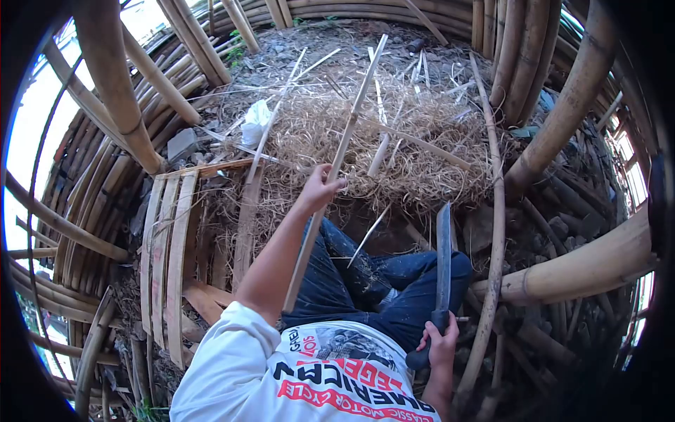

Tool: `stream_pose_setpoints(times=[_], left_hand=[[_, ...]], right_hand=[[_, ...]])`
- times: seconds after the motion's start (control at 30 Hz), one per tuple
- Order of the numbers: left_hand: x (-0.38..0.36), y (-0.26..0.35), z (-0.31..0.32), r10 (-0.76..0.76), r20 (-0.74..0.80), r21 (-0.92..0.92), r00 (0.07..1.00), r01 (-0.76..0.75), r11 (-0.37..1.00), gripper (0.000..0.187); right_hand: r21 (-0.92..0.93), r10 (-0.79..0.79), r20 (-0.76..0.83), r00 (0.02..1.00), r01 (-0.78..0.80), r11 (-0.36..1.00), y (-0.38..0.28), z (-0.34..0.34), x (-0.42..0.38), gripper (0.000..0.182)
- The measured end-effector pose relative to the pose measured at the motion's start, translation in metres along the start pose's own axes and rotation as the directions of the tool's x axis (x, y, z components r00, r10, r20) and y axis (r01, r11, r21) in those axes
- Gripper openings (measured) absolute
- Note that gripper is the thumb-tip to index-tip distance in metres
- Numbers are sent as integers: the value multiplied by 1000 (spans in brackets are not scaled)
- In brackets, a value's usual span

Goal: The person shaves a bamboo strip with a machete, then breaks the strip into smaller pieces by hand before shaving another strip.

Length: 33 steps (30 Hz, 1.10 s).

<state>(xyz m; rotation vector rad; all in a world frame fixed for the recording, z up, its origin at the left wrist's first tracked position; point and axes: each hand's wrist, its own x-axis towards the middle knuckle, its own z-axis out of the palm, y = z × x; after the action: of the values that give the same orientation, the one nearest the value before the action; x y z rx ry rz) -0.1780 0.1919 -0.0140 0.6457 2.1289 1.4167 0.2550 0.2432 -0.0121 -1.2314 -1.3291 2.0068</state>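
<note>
Pinch of thumb and fingers at the left hand (325, 188), closed on the middle of a long bamboo strip (348, 130), just at the near left edge of the shavings heap (429, 165). Long axis slanted from beside the lap, on the near side of the heap, forward and a little rightward to a far end over the heap. Right hand (441, 343) wrapped around the dark handle of a machete (444, 260), to the right of the strip and nearer the body. Blade pointed forward toward the heap, well apart from the strip, with too little detail to tell which side bears the edge. Left hand by far the nearer to the strip, right hand off to its side. Beneath both, crossed legs in jeans (429, 271) on the near side of the heap. Loose strips scattered over the heap; slatted wooden pallet (169, 253) to its left, long bamboo pole (496, 176) along its right, seemingly with open room above and between for either hand.
</note>
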Motion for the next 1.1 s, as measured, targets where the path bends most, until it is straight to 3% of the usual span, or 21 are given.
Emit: stream_pose_setpoints(times=[0.03,0.07,0.1,0.17,0.2,0.27,0.37,0.4,0.47,0.5,0.63,0.7,0.83,0.9,1.03,1.07,1.1], left_hand=[[1,-9,7,6,103,217,995,-28,976,79],[-1,-20,11,-208,179,378,962,128,917,80],[-7,-33,15,-224,186,374,957,142,917,80],[-29,-65,16,-147,113,687,983,30,726,79],[-65,-33,16,-121,27,758,992,59,649,75],[-107,-45,8,149,-32,823,988,-58,565,70],[-150,-43,-12,-135,-70,784,988,138,605,59],[-158,-42,-17,-156,-90,780,984,167,603,59],[-171,-44,-23,-430,-17,627,902,345,699,54],[-179,-47,-20,-336,-73,627,939,305,717,54],[-174,-51,-10,-247,-74,749,966,217,626,55],[-170,-47,-4,-215,-22,859,976,129,496,55],[-160,-52,8,-222,89,878,971,29,478,54],[-161,-47,5,-232,108,869,967,22,494,51],[-179,-47,-2,-311,163,743,936,91,663,54],[-188,-51,-2,-66,209,728,976,-110,677,56],[-196,-53,-4,181,247,713,952,-305,632,59]], right_hand=[[-5,15,-8,1000,-15,1000,1,-2,-3,35],[-11,38,-11,999,-39,999,2,-3,-4,36],[-20,54,-17,998,-54,998,3,-4,-6,36],[2,59,-28,998,-59,998,9,-3,-6,37],[2,61,-26,998,-61,998,13,-3,-3,38],[-5,88,-21,996,-88,996,15,2,4,38],[-27,122,10,992,-122,992,13,12,18,38],[-46,97,27,995,-95,994,12,17,23,38],[-84,42,80,996,-36,996,13,24,32,40],[-92,47,100,994,-38,995,12,29,36,40],[-98,-66,193,979,86,991,3,50,41,48],[-140,-103,249,963,141,980,-5,54,35,50],[-237,-124,284,951,195,952,-3,47,24,51],[-251,-107,281,954,181,951,2,48,16,52],[-257,-64,276,959,137,957,13,45,4,56],[-267,-81,283,956,160,950,19,40,5,55],[-268,-100,292,951,181,946,21,43,7,55]])
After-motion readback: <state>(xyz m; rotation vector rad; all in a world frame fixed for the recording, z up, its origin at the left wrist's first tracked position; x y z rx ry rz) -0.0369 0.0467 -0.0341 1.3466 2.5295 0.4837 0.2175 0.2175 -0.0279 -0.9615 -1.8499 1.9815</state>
